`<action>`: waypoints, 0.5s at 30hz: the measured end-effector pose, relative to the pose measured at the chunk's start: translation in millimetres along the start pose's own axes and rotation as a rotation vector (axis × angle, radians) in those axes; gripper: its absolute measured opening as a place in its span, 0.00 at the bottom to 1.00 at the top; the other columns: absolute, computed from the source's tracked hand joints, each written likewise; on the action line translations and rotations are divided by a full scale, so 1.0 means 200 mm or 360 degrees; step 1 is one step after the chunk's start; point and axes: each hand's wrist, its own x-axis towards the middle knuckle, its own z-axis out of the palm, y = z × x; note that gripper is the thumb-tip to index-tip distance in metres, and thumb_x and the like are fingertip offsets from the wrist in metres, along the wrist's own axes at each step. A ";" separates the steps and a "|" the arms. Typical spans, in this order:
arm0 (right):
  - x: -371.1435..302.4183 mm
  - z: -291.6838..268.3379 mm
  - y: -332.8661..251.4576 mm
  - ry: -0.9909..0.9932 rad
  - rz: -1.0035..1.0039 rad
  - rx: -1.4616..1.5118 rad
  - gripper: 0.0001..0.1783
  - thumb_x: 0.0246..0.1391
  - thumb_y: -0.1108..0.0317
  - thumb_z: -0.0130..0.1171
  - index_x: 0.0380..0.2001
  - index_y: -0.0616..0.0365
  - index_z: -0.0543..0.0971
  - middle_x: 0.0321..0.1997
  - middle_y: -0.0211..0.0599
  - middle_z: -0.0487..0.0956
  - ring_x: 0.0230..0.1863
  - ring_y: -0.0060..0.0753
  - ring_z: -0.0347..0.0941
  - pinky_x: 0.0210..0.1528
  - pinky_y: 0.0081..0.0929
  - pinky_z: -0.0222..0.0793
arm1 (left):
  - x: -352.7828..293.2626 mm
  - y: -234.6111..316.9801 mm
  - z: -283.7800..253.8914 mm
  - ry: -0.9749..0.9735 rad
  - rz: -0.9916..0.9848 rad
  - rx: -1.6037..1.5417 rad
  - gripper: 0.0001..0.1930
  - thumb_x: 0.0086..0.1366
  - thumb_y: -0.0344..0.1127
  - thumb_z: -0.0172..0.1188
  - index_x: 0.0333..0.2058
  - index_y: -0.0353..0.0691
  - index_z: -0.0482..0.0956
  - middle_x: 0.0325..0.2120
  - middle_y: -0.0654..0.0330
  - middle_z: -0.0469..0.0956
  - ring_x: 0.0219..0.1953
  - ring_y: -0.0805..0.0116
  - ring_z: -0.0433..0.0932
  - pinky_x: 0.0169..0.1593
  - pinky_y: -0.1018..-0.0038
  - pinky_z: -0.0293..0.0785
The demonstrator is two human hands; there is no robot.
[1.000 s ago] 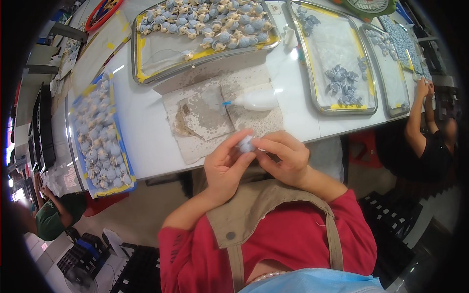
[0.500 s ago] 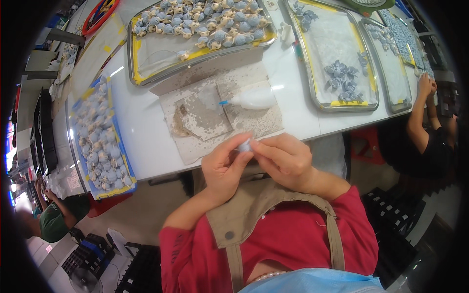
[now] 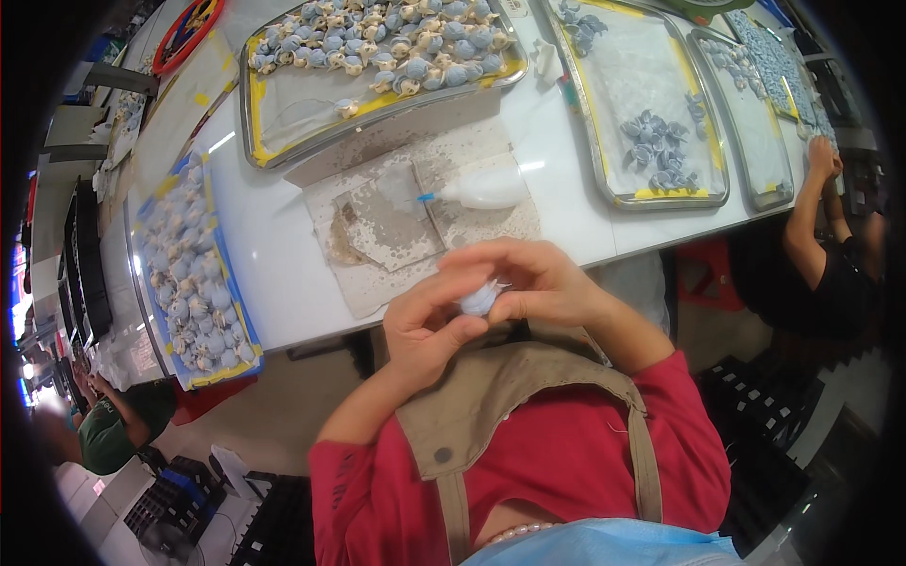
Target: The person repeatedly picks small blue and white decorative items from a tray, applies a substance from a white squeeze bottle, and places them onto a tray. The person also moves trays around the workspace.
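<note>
In front of my chest, just off the table's near edge, a small rounded pale-blue figure piece [image 3: 479, 299] sits between my two hands. My left hand [image 3: 422, 325] grips it from the left with thumb and fingers. From the other side my right hand [image 3: 545, 288] closes on it too, thumb below and fingers arched over the top. Small pale points stick out at its upper right; its underside is hidden by my fingers. Beyond my hands a white squeeze bottle [image 3: 491, 189] with a blue tip lies on a stained cardboard sheet [image 3: 377, 283].
A large tray [image 3: 283, 108] at the back holds many blue-and-cream pieces, and a blue-edged tray [image 3: 247, 325] at left holds more. Right of the cardboard, a tray [image 3: 618, 90] carries blue-grey petal-like parts; a narrower tray [image 3: 755, 141] follows. Co-workers sit at both sides.
My right fingers have lifted and arched over the piece, and more of its round blue body shows. The piece has dropped slightly toward me.
</note>
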 end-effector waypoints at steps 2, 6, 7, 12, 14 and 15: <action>0.00 0.01 0.00 -0.0027 0.0040 0.0081 0.26 0.48 0.72 0.60 0.52 0.63 0.67 0.48 0.36 0.73 0.49 0.23 0.68 0.48 0.20 0.66 | 0.00 0.01 -0.01 -0.0037 -0.0006 0.0100 0.18 0.56 0.27 0.60 0.46 0.33 0.73 0.43 0.57 0.75 0.40 0.73 0.74 0.43 0.80 0.70; 0.00 0.03 0.00 -0.0053 0.0068 0.0145 0.23 0.50 0.73 0.59 0.50 0.64 0.69 0.47 0.37 0.74 0.47 0.22 0.69 0.47 0.20 0.66 | 0.00 0.01 -0.02 -0.0049 0.0051 0.0341 0.16 0.56 0.28 0.61 0.44 0.35 0.75 0.42 0.57 0.76 0.38 0.75 0.75 0.40 0.82 0.70; 0.00 0.03 0.00 -0.0056 0.0058 0.0143 0.22 0.50 0.73 0.59 0.50 0.64 0.69 0.46 0.37 0.74 0.47 0.22 0.69 0.47 0.19 0.66 | -0.01 0.01 -0.02 -0.0058 0.0076 0.0393 0.15 0.56 0.29 0.61 0.43 0.35 0.75 0.41 0.57 0.77 0.37 0.75 0.75 0.40 0.82 0.70; -0.01 0.03 0.00 -0.0050 -0.0005 0.0050 0.21 0.49 0.74 0.59 0.48 0.65 0.70 0.45 0.38 0.75 0.46 0.22 0.70 0.47 0.20 0.66 | 0.00 0.04 -0.02 -0.0126 0.0115 0.0519 0.13 0.56 0.28 0.60 0.42 0.35 0.76 0.40 0.54 0.77 0.38 0.72 0.76 0.41 0.81 0.71; -0.01 0.03 0.00 -0.0043 -0.0001 0.0088 0.21 0.49 0.75 0.59 0.48 0.65 0.70 0.45 0.38 0.75 0.46 0.23 0.70 0.47 0.20 0.66 | 0.00 0.04 -0.02 -0.0130 0.0147 0.0537 0.13 0.56 0.27 0.60 0.42 0.35 0.76 0.40 0.54 0.77 0.39 0.71 0.76 0.41 0.80 0.71; -0.01 0.04 0.00 -0.0037 0.0010 0.0121 0.21 0.49 0.75 0.59 0.48 0.65 0.70 0.45 0.38 0.75 0.46 0.23 0.70 0.47 0.20 0.66 | 0.01 0.04 -0.01 -0.0121 0.0164 0.0541 0.13 0.56 0.27 0.60 0.41 0.35 0.76 0.40 0.54 0.77 0.38 0.71 0.77 0.41 0.80 0.71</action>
